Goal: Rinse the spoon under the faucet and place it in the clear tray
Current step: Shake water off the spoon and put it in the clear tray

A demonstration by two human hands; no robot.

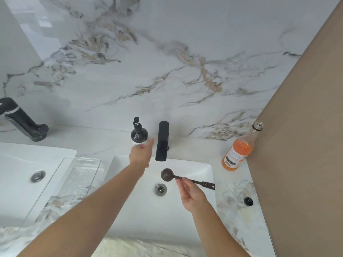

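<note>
My right hand point(191, 193) holds a dark round-bowled spoon point(168, 175) by the middle of its handle, over the white sink point(204, 169). The spoon's bowl hangs just below and slightly right of the black faucet's point(163, 140) spout, above the drain point(160, 189). No water shows under the spout. My left hand point(141, 153) is stretched forward beside the faucet's left side, fingers apart, holding nothing. The clear tray point(61, 179) lies on the counter left of the sink, with water drops in it.
A black soap pump bottle point(139, 134) stands just left of the faucet, behind my left hand. An open bottle of orange liquid point(239, 151) stands at the counter's right. A second sink point(18, 173) and black faucet point(20, 119) are at far left. A brown wall point(306, 145) bounds the right.
</note>
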